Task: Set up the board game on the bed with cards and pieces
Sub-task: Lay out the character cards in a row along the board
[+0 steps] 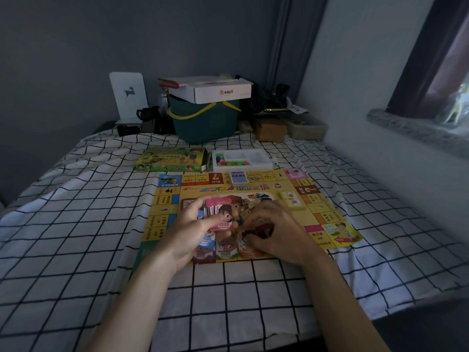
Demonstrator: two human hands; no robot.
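A yellow game board [253, 191] lies flat on the checked bed sheet [88, 224]. My left hand [190, 229] grips a stack of play-money cards [219, 214] with a pink one on top, held over the board's middle. My right hand [276, 229] pinches a card beside that stack, fingers curled over the board's near edge. Several money cards [225, 252] lie in a row along the near edge under my hands. A blue card deck [238, 177] and a yellow card deck [294, 199] sit on the board.
Behind the board lie the green game box [170, 160] and a white tray [243, 158] with coloured pieces. A green basket [205, 120] with a white carton on top, a white bookend [128, 94] and dark clutter stand at the bed's head. A wall and window ledge [416, 130] run along the right.
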